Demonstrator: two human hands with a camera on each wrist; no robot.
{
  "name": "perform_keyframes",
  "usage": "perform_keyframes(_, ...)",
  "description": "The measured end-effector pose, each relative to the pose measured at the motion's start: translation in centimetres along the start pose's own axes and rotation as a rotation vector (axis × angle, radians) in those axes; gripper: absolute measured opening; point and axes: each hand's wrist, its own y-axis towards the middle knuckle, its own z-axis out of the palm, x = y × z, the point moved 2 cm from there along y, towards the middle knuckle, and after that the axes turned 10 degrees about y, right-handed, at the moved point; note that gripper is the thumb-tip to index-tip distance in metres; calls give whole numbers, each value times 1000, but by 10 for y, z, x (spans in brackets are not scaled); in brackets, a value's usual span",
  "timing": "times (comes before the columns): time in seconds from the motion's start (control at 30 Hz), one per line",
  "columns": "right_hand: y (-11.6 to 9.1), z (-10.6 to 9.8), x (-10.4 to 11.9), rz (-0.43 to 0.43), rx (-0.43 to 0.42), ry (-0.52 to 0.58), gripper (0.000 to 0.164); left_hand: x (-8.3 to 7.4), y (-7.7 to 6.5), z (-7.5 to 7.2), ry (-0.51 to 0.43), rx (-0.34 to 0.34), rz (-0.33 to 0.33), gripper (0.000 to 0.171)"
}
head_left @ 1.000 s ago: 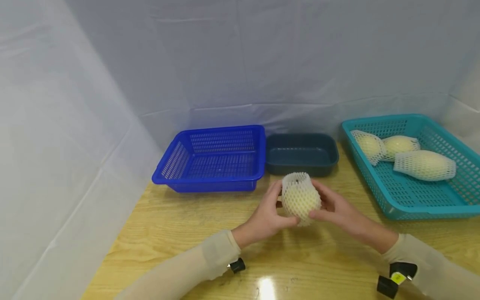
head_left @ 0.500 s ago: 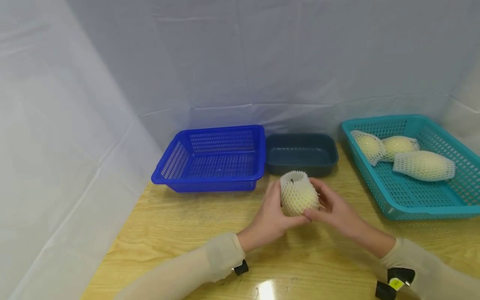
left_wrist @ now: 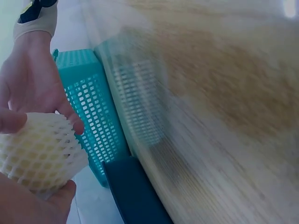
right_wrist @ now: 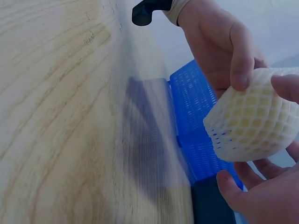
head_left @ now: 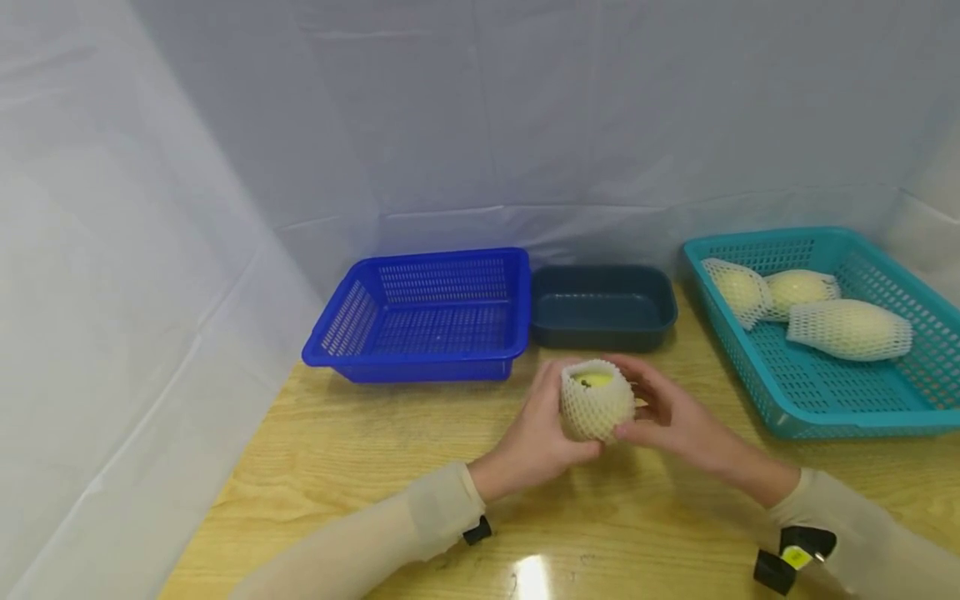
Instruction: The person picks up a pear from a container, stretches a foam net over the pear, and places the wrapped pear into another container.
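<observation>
A round yellow-green fruit with a dark stem, in a white foam net [head_left: 597, 407], is held between both hands just over the table. My left hand [head_left: 542, 429] grips its left side, thumb at the front low down. From the right, my right hand [head_left: 671, 417] holds it with the thumb on the near side and the fingers curled behind. The net's mouth stands open around the fruit's bare top. In the right wrist view the netted fruit [right_wrist: 257, 116] has fingers on both sides, and the loose net end points down toward the table.
A blue basket [head_left: 431, 358] stands at the back left, beside a dark teal tub [head_left: 600, 340]. To the right, a turquoise basket [head_left: 862, 423] holds three more netted fruits [head_left: 851, 330]. A pale sheet [head_left: 480, 125] hangs behind; the wooden table [head_left: 360, 442] is glossy.
The fruit has tipped, its top turning toward the head camera. The net's collar, tall before, is now lower and wider, baring the yellow-green top and stem. Both hands stay around it.
</observation>
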Motion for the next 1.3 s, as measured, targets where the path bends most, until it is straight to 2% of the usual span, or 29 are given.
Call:
perform_keyframes(0.33, 1, 0, 4, -54, 91, -47, 88, 1, 1, -2, 94, 40, 177, 97)
perform_keyframes(0.47, 1, 1, 4, -66, 82, -74, 85, 2, 1, -2, 123, 38, 197, 101)
perform_keyframes(0.7, 1, 1, 4, -56, -27, -92, 79, 1, -2, -2, 163, -25, 139, 94)
perform_keyframes(0.9, 1, 7, 3, -72, -88, -54, 80, -6, -2, 0, 191, -22, 96, 103)
perform_keyframes(1.07, 2, 10, 2, -6, -106, -13, 79, -7, 0, 3, 182, -35, 21, 102)
perform_keyframes(1.17, 2, 9, 3, 40, -87, 1, 78, -6, 2, 3, 118, -45, 9, 96)
perform_keyframes(1.3, 2, 5, 5, 51, -48, -12, 67, -1, 4, 1, -57, -19, -12, 91)
